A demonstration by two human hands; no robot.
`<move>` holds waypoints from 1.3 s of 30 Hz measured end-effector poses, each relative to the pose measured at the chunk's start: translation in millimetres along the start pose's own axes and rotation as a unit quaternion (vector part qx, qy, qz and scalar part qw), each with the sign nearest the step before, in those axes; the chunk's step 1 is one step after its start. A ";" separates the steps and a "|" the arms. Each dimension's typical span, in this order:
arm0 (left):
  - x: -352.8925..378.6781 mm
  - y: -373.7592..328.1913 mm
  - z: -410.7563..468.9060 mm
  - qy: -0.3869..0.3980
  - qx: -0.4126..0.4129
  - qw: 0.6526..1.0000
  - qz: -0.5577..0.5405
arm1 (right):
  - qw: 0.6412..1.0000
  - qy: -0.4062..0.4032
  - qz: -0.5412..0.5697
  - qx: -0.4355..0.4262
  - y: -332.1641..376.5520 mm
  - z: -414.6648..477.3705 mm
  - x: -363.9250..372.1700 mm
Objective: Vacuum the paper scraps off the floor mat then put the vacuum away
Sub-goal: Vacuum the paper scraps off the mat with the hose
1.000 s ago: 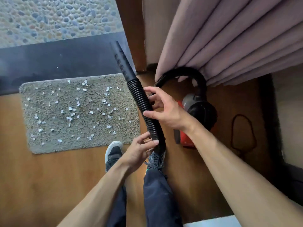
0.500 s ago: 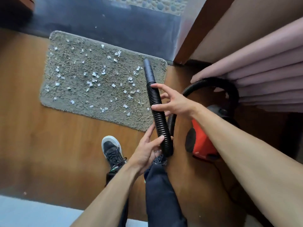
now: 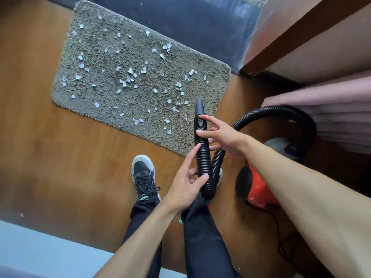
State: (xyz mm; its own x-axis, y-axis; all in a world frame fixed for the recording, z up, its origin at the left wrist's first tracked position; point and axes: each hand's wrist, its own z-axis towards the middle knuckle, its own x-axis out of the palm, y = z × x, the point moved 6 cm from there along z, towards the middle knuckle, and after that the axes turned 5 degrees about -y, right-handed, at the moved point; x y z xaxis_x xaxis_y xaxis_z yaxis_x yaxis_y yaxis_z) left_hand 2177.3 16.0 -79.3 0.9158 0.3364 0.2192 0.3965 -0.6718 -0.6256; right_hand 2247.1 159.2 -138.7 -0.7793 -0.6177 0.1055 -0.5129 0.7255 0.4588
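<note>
Both hands, left hand (image 3: 185,184) and right hand (image 3: 222,135), loosely grip the hose (image 3: 202,155); nozzle (image 3: 199,106) over the scrap-strewn mat's (image 3: 96,109) near edge.

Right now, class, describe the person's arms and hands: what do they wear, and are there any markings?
Both forearms are bare, with no sleeves in view. The left hand and right hand wear no gloves, rings or watch, and no markings show.

I see a glossy wooden floor (image 3: 66,167), a dark threshold strip (image 3: 190,21) at the far edge, a wooden door frame (image 3: 301,33) far right, pink curtain folds (image 3: 341,117) right, and a pale blue surface (image 3: 40,253) near left.
</note>
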 end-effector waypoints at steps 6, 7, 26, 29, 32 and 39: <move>-10.2 13.0 0.3 0.018 -0.026 1.000 -0.002 | 0.999 0.006 0.038 0.032 -19.0 11.0 7.7; -10.7 13.9 -0.2 0.024 -0.028 0.999 0.002 | 0.999 0.006 0.038 0.036 -22.2 11.7 9.2; -11.6 13.4 8.3 0.073 -0.083 0.991 0.074 | 0.992 0.055 0.102 0.055 -55.5 -3.8 8.4; -7.5 18.4 7.0 0.070 -0.106 0.988 0.084 | 0.992 0.043 0.101 0.056 -61.1 -6.3 4.5; -0.2 21.2 6.3 0.070 -0.122 0.986 0.084 | 0.992 0.021 0.118 0.045 -70.4 -12.3 1.0; 25.8 29.3 6.7 0.099 -0.154 0.977 0.106 | 0.951 -0.174 0.246 0.066 -142.8 -45.9 -13.9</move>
State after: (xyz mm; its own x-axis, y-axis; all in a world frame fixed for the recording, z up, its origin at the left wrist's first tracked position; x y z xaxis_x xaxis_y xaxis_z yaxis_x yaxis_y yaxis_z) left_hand 2212.2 9.4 -97.0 0.9615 0.0538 0.2693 0.1688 -0.8893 -0.4250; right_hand 2347.7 50.2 -165.1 -0.9970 -0.0719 -0.0291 -0.0774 0.9469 0.3121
